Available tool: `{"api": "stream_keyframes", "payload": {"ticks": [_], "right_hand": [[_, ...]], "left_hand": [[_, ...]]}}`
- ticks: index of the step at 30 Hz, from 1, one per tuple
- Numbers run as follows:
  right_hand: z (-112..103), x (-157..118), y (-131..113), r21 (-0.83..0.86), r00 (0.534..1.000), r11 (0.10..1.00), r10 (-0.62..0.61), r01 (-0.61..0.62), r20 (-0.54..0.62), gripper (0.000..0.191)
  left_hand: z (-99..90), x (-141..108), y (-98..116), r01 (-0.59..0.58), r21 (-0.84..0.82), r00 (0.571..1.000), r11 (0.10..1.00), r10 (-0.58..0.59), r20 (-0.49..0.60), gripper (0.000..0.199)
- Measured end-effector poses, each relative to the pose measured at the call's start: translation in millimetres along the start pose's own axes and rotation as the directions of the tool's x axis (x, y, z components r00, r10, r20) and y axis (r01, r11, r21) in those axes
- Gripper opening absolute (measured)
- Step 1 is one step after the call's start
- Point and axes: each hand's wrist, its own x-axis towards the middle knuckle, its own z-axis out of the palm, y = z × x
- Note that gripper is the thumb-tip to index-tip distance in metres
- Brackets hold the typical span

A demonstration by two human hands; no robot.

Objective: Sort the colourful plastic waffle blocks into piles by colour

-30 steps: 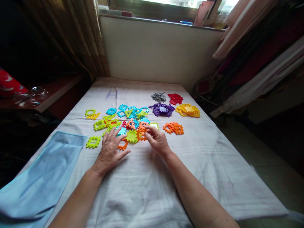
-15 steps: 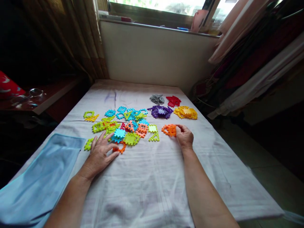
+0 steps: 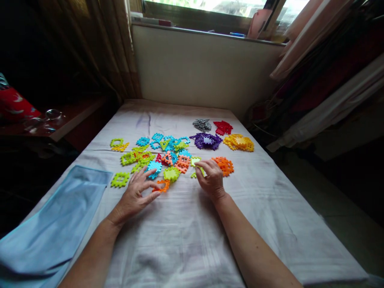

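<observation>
My left hand (image 3: 139,192) lies low over the near left side of a spread of toothed plastic building tiles, its fingers apart. Its index finger and thumb are at the edge of an orange ring-shaped tile (image 3: 164,185), and the other fingers reach to a blue tile (image 3: 155,169). A lime-green tile (image 3: 171,174) is just beyond. My right hand (image 3: 211,180) hovers with parted fingers by a pale green square tile (image 3: 195,161) and a lime triangular tile (image 3: 195,174), which it partly hides. Right behind that hand is an orange tile pile (image 3: 225,166).
Farther back are grey (image 3: 202,125), red (image 3: 223,127), purple (image 3: 198,141) and yellow (image 3: 239,143) tile piles. A light blue cloth (image 3: 60,216) covers the table's left edge. Eyeglasses (image 3: 54,115) rest on a side surface at left.
My right hand has left the orange pile and moved left to the green tiles. My left hand and the orange ring-shaped tile have shifted slightly right. The view has shifted a little.
</observation>
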Motion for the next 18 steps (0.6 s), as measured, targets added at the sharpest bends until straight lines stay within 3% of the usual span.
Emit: {"api": "stream_keyframes", "payload": {"ticks": [3, 6, 9, 11, 14, 16, 18], "right_hand": [[6, -2, -27, 0.115, 0.980, 0.984, -0.152, 0.138, 0.124, 0.018], [11, -6, -44, 0.209, 0.930, 0.947, -0.291, 0.245, 0.226, 0.022], [15, -8, -53, 0.261, 0.894, 0.919, -0.363, 0.296, 0.262, 0.017], [15, -7, -53, 0.268, 0.896, 0.917, -0.364, 0.296, 0.255, 0.016], [10, -2, -38, 0.242, 0.943, 0.950, -0.252, 0.198, 0.216, 0.019], [0, 2, -17, 0.202, 0.985, 0.979, -0.061, 0.027, 0.163, 0.020], [-12, 5, 11, 0.160, 0.975, 0.963, 0.205, -0.217, 0.088, 0.028]], "left_hand": [[2.5, 1, 5, -0.010, -0.057, 1.000, 0.998, 0.008, -0.025, 0.032], [5.3, 1, 7, -0.015, -0.093, 0.999, 0.996, 0.012, -0.030, 0.032], [6.6, 2, 8, -0.024, -0.105, 1.000, 0.994, 0.022, -0.021, 0.031], [7.2, 2, 8, -0.037, -0.093, 0.999, 0.995, 0.034, -0.032, 0.030], [10.2, 1, 7, -0.060, -0.033, 0.995, 0.998, 0.057, -0.085, 0.037], [15.1, 2, 7, -0.080, 0.043, 0.991, 0.996, 0.085, -0.108, 0.045], [21.7, 4, 10, -0.118, 0.127, 0.988, 0.985, 0.130, -0.087, 0.049]]}}
